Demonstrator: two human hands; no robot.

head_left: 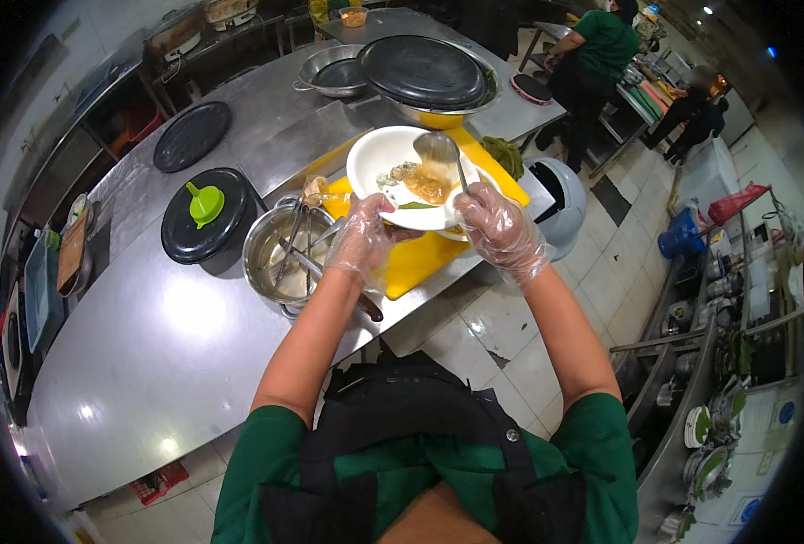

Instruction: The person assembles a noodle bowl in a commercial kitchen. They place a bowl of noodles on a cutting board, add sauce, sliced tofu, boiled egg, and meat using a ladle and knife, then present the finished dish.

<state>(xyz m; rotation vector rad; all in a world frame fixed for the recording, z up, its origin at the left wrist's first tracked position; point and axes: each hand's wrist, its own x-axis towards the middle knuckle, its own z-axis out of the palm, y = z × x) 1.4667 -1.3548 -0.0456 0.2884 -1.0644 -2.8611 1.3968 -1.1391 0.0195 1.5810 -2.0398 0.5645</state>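
Both hands wear clear plastic gloves. My left hand (364, 238) grips the near left rim of a white bowl (368, 156), which is tilted above a yellow cutting board (411, 269). Closed round a metal ladle (436, 145), my right hand (500, 228) is at the bowl's near right side; whether it also touches the rim I cannot tell. The ladle's head rests over the bowl's far right part. Orange-brown sauce with pale bits (427, 184) lies in the bowl, with a green leaf (417, 206) near its front edge.
Left of my left hand stands a metal pot (258, 258) with several utensils in it. Beyond are a black-lidded pot (184, 245) with a green funnel (205, 205), a steel colander (304, 72) and a large black lid (423, 71). Another person (601, 54) stands at the far right.
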